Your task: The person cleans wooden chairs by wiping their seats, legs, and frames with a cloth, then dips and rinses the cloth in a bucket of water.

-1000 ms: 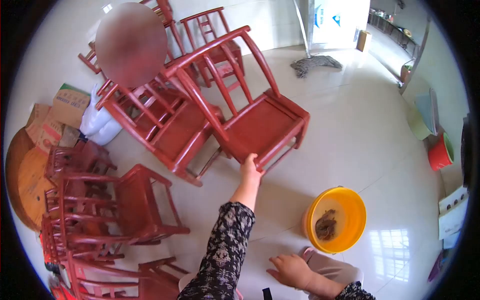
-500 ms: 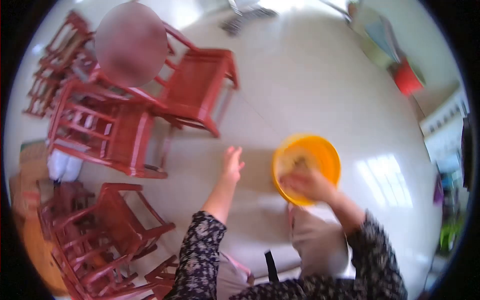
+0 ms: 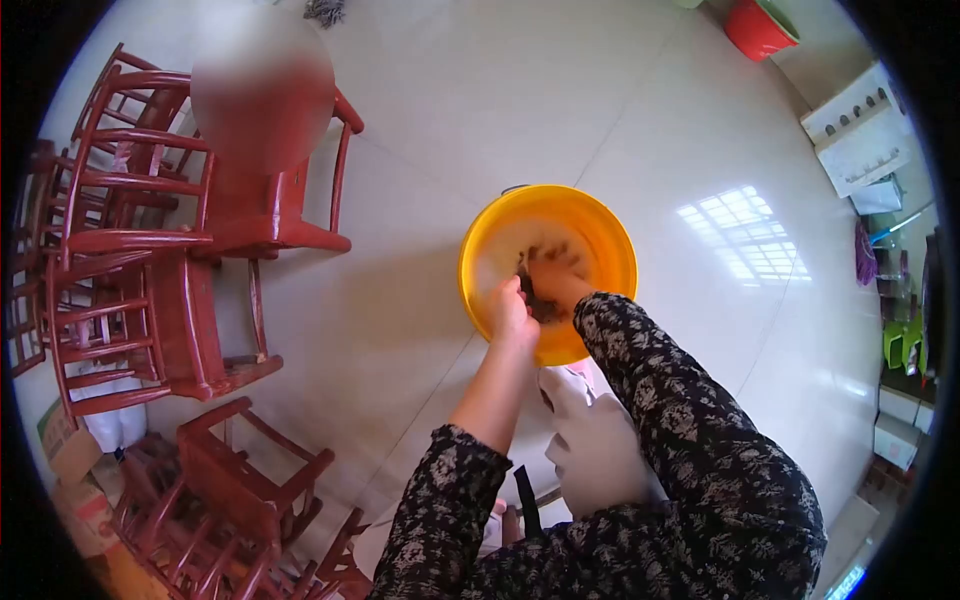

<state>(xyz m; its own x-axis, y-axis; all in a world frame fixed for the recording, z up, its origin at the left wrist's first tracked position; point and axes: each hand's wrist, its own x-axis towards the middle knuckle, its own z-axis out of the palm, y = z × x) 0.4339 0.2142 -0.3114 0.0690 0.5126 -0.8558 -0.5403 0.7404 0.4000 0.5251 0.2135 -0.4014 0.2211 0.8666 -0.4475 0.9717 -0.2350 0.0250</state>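
Observation:
A yellow bucket (image 3: pixel 618 245) stands on the floor in front of my knees, holding cloudy, brownish liquid with a dark mass low in it. My left hand (image 3: pixel 512 308) is over the near left side of the bucket, its fingers closed at a small dark thing whose kind I cannot make out. Beside it, my right hand (image 3: pixel 556 280) reaches down into the bucket. The fingers of this hand are apart and partly under the murky liquid, close to the dark mass. The two hands are close together.
Red wooden chairs (image 3: pixel 190 320) crowd the left side, with cardboard boxes (image 3: pixel 85 510) behind them. A red basin (image 3: pixel 757 30) is at the far right by the wall. A white rack (image 3: pixel 860 130) and green items (image 3: pixel 905 345) line the right. Pale tiles (image 3: pixel 420 230) surround the bucket.
My left hand has moved from outside the bucket, where it was open, to inside its rim, fingers now closed. My right hand has gone deeper in. The view has shifted.

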